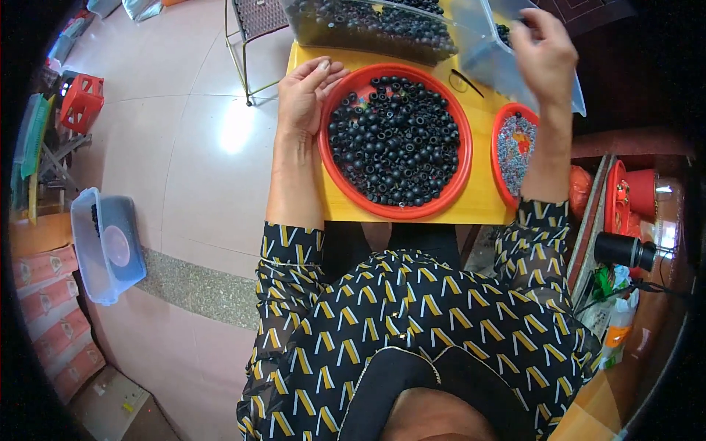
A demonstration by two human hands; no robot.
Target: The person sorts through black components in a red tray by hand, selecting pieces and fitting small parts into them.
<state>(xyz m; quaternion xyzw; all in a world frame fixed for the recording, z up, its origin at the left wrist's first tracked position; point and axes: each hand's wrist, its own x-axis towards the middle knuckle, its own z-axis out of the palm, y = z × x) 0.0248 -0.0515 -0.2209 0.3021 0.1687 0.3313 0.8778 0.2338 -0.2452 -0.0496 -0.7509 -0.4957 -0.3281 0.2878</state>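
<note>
A red round tray (466, 165) full of small black rounded pieces (397, 140), many with a hole, lies on the yellow table (353, 209). My left hand (307, 92) is beside the tray's left rim, thumb against the curled fingers; whatever they may hold is too small to make out. Over the clear plastic bin (482, 62) at the back right, my right hand (546, 55) is raised with bent, closed fingers, their tips partly hidden. Below that forearm is a smaller red tray (500, 176) of tiny clear pieces (511, 147), partly covered by the arm.
A clear tub (375, 33) of black pieces stands at the table's back edge. A thin dark tool (468, 83) lies between tray and bins. On the floor at left are a translucent bin (132, 235) and a red stool (82, 101). A chair (257, 22) stands behind.
</note>
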